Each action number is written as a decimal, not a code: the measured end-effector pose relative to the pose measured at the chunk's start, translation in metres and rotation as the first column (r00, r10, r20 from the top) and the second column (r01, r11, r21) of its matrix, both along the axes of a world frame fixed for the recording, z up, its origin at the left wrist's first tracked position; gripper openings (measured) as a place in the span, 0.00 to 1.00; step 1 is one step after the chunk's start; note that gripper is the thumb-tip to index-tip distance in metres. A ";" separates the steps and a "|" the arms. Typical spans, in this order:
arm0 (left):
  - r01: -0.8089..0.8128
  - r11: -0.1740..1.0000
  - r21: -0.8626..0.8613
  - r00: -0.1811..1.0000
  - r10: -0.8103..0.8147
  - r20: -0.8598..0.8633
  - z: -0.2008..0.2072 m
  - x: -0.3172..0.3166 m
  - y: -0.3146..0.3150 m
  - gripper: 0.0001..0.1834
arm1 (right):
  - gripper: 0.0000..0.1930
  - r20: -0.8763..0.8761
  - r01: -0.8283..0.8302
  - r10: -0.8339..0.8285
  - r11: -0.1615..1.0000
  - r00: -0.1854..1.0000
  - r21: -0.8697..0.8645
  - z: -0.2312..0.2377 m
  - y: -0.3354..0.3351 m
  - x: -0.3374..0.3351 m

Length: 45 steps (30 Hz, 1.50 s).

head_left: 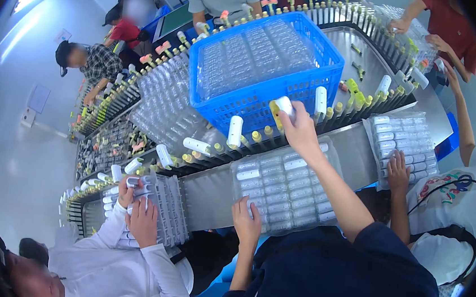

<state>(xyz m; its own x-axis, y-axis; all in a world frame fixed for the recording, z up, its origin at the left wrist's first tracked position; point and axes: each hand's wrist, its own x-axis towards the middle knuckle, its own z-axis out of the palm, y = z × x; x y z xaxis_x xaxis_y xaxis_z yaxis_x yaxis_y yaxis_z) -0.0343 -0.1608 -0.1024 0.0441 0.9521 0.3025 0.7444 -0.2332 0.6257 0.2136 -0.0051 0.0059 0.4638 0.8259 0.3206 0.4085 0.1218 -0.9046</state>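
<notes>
My right hand [298, 130] is closed round a white plastic shell [285, 104], with a yellow piece showing along its left side. It is over the row of upright pegs [256, 136] in front of the blue crate. A clear blister tray [280, 180] filled with white, rounded shells lies below that hand, on the metal ledge near me. My left hand [247, 222] rests at the tray's near left edge, fingers apart, with nothing seen in it. Other white shells [235, 130] sit on pegs to the left of my right hand.
A large blue crate [264, 105] of stacked clear trays stands beyond the pegs. At left, a co-worker in white handles shells over stacked trays [167, 210]. At right, another person's hand touches a filled tray [400, 137]. More people work across the line.
</notes>
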 end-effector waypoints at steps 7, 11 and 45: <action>0.036 0.996 -0.087 0.999 -0.039 -0.036 -0.016 -0.016 0.006 0.14 | 0.29 0.595 0.041 0.222 0.918 0.773 -0.395 0.007 0.026 -0.077; 0.134 0.986 -0.096 0.984 -0.144 -0.102 -0.021 -0.020 0.012 0.16 | 0.36 0.765 -0.007 0.112 0.990 0.635 -0.139 -0.010 -0.008 -0.091; 0.436 0.836 -0.333 0.895 -0.365 0.256 0.075 -0.032 0.009 0.17 | 0.19 0.501 -0.238 0.425 0.887 0.754 -0.396 -0.054 -0.260 0.087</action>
<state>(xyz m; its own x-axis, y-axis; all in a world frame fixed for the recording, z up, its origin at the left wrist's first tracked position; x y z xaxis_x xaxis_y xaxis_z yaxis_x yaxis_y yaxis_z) -0.0663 -0.1522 -0.0278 0.4271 0.9037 -0.0317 0.5070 -0.2103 0.8359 0.3001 -0.2652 -0.0477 -0.0431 0.9874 0.1525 0.8331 0.1198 -0.5401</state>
